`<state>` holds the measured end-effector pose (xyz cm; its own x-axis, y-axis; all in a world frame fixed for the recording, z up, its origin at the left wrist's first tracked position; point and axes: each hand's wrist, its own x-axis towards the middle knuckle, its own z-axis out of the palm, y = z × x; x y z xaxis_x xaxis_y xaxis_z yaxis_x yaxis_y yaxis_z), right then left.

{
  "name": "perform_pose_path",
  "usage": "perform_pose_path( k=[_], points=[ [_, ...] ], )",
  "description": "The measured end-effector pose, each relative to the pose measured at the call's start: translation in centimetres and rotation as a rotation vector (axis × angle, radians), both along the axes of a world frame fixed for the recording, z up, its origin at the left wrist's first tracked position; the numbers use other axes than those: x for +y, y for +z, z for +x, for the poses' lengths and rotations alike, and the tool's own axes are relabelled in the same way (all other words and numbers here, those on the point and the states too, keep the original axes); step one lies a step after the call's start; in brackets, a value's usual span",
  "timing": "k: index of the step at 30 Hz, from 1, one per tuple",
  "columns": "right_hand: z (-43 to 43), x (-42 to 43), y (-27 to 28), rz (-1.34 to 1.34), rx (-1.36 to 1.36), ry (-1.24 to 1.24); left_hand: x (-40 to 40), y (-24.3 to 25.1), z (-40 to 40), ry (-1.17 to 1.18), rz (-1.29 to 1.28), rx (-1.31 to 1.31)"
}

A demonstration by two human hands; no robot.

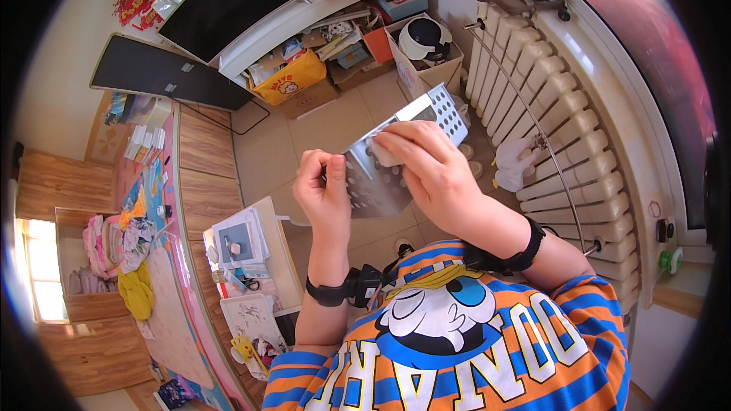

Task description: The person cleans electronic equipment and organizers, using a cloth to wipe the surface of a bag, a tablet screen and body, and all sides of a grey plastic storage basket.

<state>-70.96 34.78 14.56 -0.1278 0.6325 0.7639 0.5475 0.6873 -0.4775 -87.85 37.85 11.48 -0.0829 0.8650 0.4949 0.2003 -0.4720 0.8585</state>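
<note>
A metal box grater (380,191) is held up in front of my chest, tilted, with perforated faces showing. My left hand (325,182) is closed around its end on the left, the thumb upright against the edge. In my right hand (428,165) is a crumpled white cloth or tissue (384,153), pinched in the fingers and pressed against the grater's upper part. The right fingers hide part of that face. Both wrists wear black straps.
A white radiator (577,154) with a metal rail stands at the right. Boxes and a yellow bag (291,77) lie under the shelf ahead. A small table (280,257) with papers and a tray stands at the left, beside a long covered surface (177,308).
</note>
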Motion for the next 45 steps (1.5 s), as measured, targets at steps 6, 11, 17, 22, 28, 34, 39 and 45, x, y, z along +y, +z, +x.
perform_pose_path(
  k=[6,11,17,22,28,34,39,45],
  points=[
    [1.1,-0.4,0.6,-0.020,0.084,0.241,0.1,0.0,-0.6,-0.046,-0.046,-0.070],
    [3.7,-0.7,0.6,-0.038,0.252,0.140,0.3,-0.4,-1.2,-0.063,-0.112,-0.308],
    [1.3,0.3,0.9,0.181,0.068,0.036,0.2,-0.2,-0.7,-0.063,-0.107,-0.266],
    [-1.1,-0.6,0.5,0.121,0.044,0.038,-0.1,0.2,-0.2,-0.043,-0.093,-0.297],
    [0.5,-1.6,-0.6,0.083,0.057,0.290,0.3,-0.3,-1.7,0.027,-0.127,-0.407],
    [2.1,-0.9,0.7,0.004,0.187,0.233,0.2,-0.6,-2.4,0.031,-0.152,-0.437],
    [-1.8,-0.1,0.6,0.019,-0.004,0.243,0.2,-0.6,-1.1,0.007,-0.108,-0.351],
    [-0.5,-1.5,-0.9,0.132,0.012,0.399,0.1,-0.3,-1.9,-0.033,-0.183,-0.474]
  ],
)
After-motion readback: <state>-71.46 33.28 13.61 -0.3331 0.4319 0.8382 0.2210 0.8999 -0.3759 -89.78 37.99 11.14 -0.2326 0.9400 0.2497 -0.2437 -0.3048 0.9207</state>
